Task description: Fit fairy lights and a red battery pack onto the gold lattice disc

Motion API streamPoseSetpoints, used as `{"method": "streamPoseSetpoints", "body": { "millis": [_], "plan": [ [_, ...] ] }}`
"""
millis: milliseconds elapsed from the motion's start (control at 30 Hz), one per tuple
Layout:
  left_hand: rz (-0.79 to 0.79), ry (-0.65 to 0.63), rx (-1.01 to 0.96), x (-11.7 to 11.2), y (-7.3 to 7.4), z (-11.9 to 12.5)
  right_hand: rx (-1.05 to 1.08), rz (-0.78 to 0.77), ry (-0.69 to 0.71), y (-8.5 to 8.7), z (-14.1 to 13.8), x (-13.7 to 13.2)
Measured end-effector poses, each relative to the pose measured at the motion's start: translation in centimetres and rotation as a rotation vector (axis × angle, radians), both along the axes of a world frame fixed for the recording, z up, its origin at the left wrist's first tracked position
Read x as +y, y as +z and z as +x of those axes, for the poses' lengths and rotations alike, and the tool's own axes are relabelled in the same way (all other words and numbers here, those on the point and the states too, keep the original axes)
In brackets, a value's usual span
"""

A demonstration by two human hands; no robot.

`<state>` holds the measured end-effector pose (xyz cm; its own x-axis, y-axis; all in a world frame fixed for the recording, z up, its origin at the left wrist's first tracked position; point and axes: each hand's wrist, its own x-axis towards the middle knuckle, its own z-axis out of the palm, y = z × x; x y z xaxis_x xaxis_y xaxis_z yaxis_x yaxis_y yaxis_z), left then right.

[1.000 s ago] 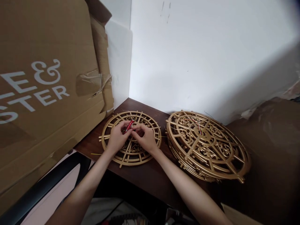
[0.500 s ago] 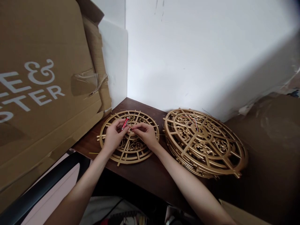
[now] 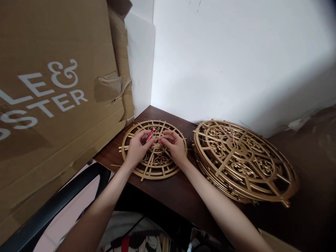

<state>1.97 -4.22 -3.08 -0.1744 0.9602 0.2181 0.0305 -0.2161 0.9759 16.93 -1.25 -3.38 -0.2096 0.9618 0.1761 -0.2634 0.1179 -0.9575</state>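
A single gold ornamental disc point(image 3: 154, 167) lies flat on the dark wooden table point(image 3: 170, 192). Both my hands rest over its centre. My left hand point(image 3: 138, 148) is closed on a small red tool point(image 3: 150, 134) that points up and to the right. My right hand point(image 3: 175, 145) is closed in a pinch beside the tool's tip; what its fingers hold is too small to make out. A thin gold wire point(image 3: 115, 165) lies on the table left of the disc.
A stack of similar gold discs point(image 3: 244, 161), with red and green wires at its hub, lies to the right. A large printed cardboard box point(image 3: 52, 94) leans at the left. White walls point(image 3: 223, 59) meet behind. A black bar point(image 3: 57, 206) crosses below the table edge.
The view has shifted, so everything sits further right in the picture. My hands stay over the disc's centre with the red tool, only slightly rearranged.
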Motion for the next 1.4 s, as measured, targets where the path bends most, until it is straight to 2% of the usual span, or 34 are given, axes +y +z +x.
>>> {"method": "streamPoseSetpoints", "body": {
  "millis": [500, 667, 867, 1233, 1400],
  "plan": [
    [-0.003, -0.098, 0.027, 0.02, -0.28, -0.12, -0.034, -0.021, -0.039, 0.10, 0.04, -0.24],
    [0.017, -0.103, 0.025, 0.06, -0.38, -0.12, -0.004, 0.012, -0.011, 0.37, 0.04, -0.30],
    [0.037, -0.091, 0.030, 0.10, -0.31, -0.16, -0.113, 0.119, 0.012, 0.10, 0.17, -0.01],
    [0.044, -0.117, 0.049, -0.18, -0.06, -0.14, -0.193, 0.109, -0.027, 0.00, -0.03, 0.01],
    [0.081, -0.133, 0.146, -0.13, -0.13, -0.27, -0.198, 0.126, -0.018, -0.02, -0.05, 0.06]
  ]
}}
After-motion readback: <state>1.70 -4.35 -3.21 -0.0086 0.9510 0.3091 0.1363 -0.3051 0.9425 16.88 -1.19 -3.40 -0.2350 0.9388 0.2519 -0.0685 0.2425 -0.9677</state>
